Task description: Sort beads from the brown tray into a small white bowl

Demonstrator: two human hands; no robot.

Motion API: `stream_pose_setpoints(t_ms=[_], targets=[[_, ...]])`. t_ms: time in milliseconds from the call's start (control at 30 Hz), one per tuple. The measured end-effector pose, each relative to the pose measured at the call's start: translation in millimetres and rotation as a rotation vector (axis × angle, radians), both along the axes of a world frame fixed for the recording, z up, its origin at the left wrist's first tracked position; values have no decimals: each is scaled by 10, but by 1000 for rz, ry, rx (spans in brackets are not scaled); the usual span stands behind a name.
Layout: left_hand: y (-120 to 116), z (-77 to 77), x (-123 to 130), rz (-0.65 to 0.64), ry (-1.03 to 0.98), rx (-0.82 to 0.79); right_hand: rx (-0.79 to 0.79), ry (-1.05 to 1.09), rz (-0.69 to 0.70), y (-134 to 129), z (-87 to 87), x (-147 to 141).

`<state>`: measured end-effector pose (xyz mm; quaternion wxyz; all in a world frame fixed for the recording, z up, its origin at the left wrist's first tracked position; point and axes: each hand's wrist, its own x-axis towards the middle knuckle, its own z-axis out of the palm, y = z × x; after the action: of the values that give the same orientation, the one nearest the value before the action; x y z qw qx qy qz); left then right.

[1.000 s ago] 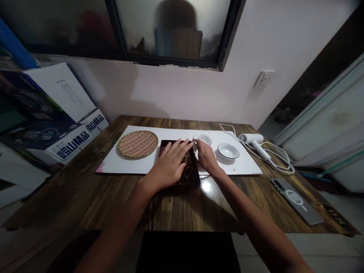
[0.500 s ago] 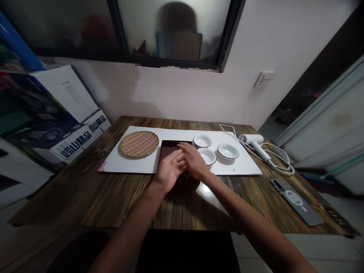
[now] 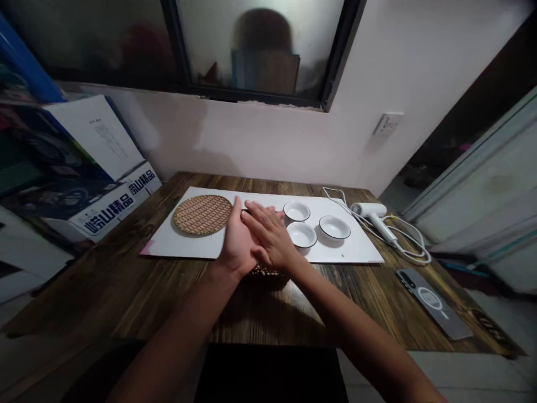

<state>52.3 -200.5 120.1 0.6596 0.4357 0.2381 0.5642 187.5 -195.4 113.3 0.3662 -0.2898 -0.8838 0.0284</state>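
My left hand (image 3: 238, 240) is open with its palm turned up and its fingers stretched forward. Across that palm lies my right hand (image 3: 272, 238), open too, its fingers extended flat against the left hand. Whether anything sits between the palms is hidden. Both hands are above a dark box (image 3: 263, 283), which they mostly cover. Small round brown and pale pieces, like beans or beads (image 3: 267, 271), show at its near end. Just right of my right hand stand three white dark-rimmed bowls, the closest being a bowl (image 3: 302, 235).
A round woven tray (image 3: 203, 214) lies left on the white board (image 3: 168, 244). Beyond the board's right end are a white hair dryer (image 3: 380, 221) and its looped cord. A grey phone (image 3: 436, 305) rests on the wooden table (image 3: 168, 302). Printed boxes (image 3: 109, 212) stand at left.
My hands have come from a loose, cupped overlap into flat contact, palm against palm. More of the small pieces at the box's near end now show below them. The view has shifted slightly.
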Motion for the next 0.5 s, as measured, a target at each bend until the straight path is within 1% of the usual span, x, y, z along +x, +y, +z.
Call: stream_pose_setpoints(t_ms=[33,67,100,133,167,200,233,267,300,333,367,400,433,467,500], targets=[[-94,85,3,-5,-19,17,5,0,-89,22,-65,-7],[-183,158,11,10,-79,39,-4,38,-188,23,-115,-23],[-260,215,25,71,-149,78,-15,82,-265,1,-152,-45],[-324,252,42,139,-206,124,-28,112,-299,-37,-178,-68],[-378,269,55,186,-223,151,-34,119,-276,-81,-201,-85],[-423,271,57,194,-197,144,-36,89,-194,-121,-227,-88],[-465,262,36,154,-141,100,-56,50,-105,-146,-259,-68],[-508,248,-11,60,-93,45,-92,48,-46,-151,-299,-22],[-555,231,-85,-41,-78,11,-159,36,-40,-135,-344,52],[-602,215,-180,-120,-82,1,-246,52,-116,-103,-392,146],[-645,197,-285,-165,-86,12,-355,72,-213,-65,-438,251],[-674,172,-386,-153,-74,39,-453,69,-276,-27,-480,352],[-679,137,-472,-126,-49,70,-489,97,-297,5,-517,437],[-648,85,-534,-67,-25,110,-513,132,-295,28,-549,496],[-575,12,-568,-3,13,157,-525,154,-263,45,-577,522]])
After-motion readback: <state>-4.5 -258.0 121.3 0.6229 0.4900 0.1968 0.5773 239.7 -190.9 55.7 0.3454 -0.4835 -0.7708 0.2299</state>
